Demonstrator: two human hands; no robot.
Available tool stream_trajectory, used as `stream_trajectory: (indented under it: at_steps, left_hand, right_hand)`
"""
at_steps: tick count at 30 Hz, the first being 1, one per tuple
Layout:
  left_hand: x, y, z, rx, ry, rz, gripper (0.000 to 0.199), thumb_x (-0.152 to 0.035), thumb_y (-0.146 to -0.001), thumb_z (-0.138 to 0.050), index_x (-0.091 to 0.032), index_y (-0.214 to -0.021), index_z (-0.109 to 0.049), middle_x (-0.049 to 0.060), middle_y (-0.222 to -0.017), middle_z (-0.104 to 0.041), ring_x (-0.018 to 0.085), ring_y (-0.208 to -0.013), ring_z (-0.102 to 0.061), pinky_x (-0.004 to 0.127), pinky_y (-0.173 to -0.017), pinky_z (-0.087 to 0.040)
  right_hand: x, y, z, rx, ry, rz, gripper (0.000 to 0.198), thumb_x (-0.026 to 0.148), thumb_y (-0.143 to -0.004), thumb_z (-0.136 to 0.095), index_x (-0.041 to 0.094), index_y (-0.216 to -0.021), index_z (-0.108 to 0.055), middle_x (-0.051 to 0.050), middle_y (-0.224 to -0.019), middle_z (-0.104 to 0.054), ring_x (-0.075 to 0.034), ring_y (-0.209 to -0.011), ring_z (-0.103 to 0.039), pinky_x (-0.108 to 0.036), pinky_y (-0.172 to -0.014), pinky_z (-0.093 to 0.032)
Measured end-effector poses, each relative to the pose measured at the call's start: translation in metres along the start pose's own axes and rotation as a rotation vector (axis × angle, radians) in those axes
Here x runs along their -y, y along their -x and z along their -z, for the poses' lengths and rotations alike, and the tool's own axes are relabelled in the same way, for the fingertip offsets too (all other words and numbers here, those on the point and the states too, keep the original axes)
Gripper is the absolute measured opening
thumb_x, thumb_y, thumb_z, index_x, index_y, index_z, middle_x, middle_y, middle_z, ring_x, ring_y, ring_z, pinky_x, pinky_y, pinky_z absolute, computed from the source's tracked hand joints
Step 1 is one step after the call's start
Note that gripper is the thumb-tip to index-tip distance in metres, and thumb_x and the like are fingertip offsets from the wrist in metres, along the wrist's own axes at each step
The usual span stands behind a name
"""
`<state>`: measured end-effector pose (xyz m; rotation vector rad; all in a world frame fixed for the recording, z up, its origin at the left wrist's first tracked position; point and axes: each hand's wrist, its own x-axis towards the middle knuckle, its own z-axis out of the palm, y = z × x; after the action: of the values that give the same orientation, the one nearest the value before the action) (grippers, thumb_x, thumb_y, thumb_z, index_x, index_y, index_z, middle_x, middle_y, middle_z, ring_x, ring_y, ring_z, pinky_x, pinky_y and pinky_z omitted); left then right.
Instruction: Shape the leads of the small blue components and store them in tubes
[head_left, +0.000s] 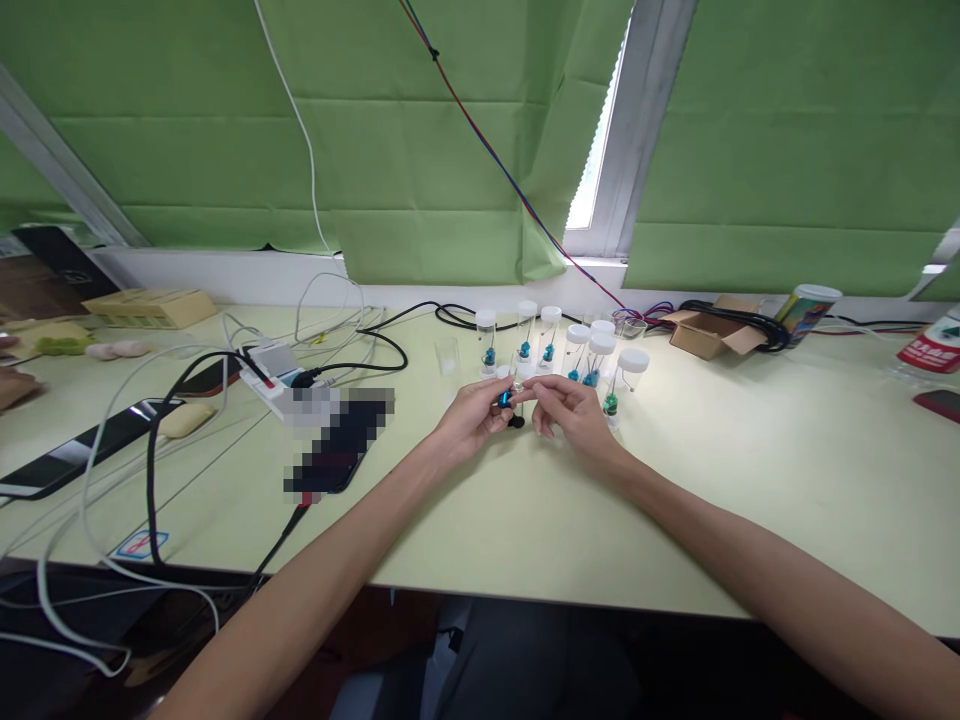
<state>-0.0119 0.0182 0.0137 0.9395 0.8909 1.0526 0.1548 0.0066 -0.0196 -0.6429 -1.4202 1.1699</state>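
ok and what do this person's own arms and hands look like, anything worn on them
The left hand and right hand are ungloved. Both slender forearms are bare, with no sleeve, watch or bracelet visible. A ring would be too small to tell.

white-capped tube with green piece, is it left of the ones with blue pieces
No, the green piece sits in the rightmost white-capped tube.
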Motion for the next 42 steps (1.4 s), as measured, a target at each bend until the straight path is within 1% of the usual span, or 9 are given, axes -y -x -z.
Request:
stream_trajectory:
  at_steps: [7,12,18,22,34,42]
  left_hand:
    - [0.0006,0.0010,-0.0010,0.006,-0.027,-0.006,0.029,-0.033,-0.073,-0.080,-0.013,-0.071,-0.060,-0.001,-0.065,-0.056,0.002,-0.045,-0.040,0.018,-0.041,-0.029]
    - [0.0015,0.0007,0.0004,0.008,-0.036,-0.007,0.027,-0.033,-0.074,-0.079,-0.013,-0.074,-0.061,0.001,-0.067,-0.058,0.003,-0.046,-0.041,0.018,-0.042,-0.028]
    - [0.0030,-0.0002,0.0016,0.027,-0.060,-0.015,0.029,-0.035,-0.074,-0.079,-0.012,-0.074,-0.061,0.001,-0.068,-0.059,0.003,-0.048,-0.043,0.018,-0.043,-0.027]
    - [0.0042,-0.0018,0.0027,0.043,-0.061,-0.016,0.029,-0.036,-0.075,-0.078,-0.012,-0.073,-0.061,0.002,-0.069,-0.059,0.003,-0.048,-0.043,0.018,-0.042,-0.026]
    - [0.0019,0.0012,0.0000,0.021,-0.067,0.001,0.028,-0.035,-0.075,-0.078,-0.013,-0.070,-0.061,0.002,-0.068,-0.060,0.003,-0.046,-0.043,0.020,-0.043,-0.028]
    - [0.0032,0.0010,-0.0005,0.015,-0.084,-0.004,0.027,-0.034,-0.076,-0.076,-0.013,-0.069,-0.061,0.002,-0.068,-0.057,0.004,-0.047,-0.044,0.020,-0.043,-0.028]
  right_hand:
    - [-0.0006,-0.0001,-0.0003,-0.004,-0.036,-0.029,0.032,0.049,-0.085,-0.070,0.019,-0.098,-0.068,-0.008,-0.095,-0.077,-0.009,-0.050,-0.055,-0.026,-0.047,-0.042]
    - [-0.0017,-0.0003,0.0012,0.001,-0.049,-0.068,0.033,0.048,-0.083,-0.073,0.019,-0.099,-0.069,-0.007,-0.094,-0.077,-0.009,-0.051,-0.055,-0.026,-0.047,-0.043]
    - [-0.0011,0.0002,0.0011,-0.013,-0.057,-0.090,0.031,0.045,-0.081,-0.075,0.019,-0.098,-0.071,-0.005,-0.087,-0.075,-0.009,-0.049,-0.055,-0.025,-0.047,-0.042]
    - [-0.0002,0.0002,-0.0005,-0.033,-0.052,-0.083,0.031,0.045,-0.080,-0.076,0.019,-0.095,-0.071,-0.004,-0.084,-0.074,-0.009,-0.048,-0.055,-0.025,-0.046,-0.041]
    - [-0.0001,-0.0001,-0.0009,-0.070,-0.009,-0.076,0.033,0.050,-0.079,-0.076,0.019,-0.088,-0.069,-0.002,-0.077,-0.072,-0.009,-0.048,-0.054,-0.025,-0.044,-0.041]
    - [-0.0001,0.0001,-0.0016,-0.066,0.021,-0.040,0.032,0.051,-0.083,-0.073,0.018,-0.083,-0.069,-0.003,-0.076,-0.072,-0.009,-0.047,-0.053,-0.025,-0.045,-0.041]
